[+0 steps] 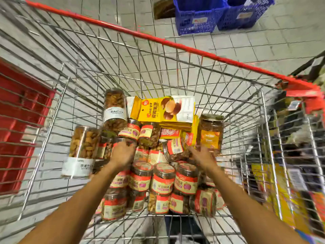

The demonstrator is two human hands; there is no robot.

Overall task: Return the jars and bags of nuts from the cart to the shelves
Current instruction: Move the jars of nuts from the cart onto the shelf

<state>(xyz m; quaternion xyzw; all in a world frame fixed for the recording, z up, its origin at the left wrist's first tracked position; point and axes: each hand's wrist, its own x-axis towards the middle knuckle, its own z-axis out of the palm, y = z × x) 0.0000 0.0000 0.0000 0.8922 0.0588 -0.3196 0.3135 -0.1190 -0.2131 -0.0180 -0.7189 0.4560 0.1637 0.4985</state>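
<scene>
Head view: in the wire cart, my left hand curls over a red-labelled jar in the pile; its grip is blurred. My right hand, fingers spread, reaches beside a tilted jar. Yellow bags lie behind.

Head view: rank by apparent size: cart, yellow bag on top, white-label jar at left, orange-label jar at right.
1. Cart
2. Yellow bag
3. White-label jar
4. Orange-label jar

Bag versus white-label jar is close; the jar lies nearer the camera, so that pair is unsure.
</scene>
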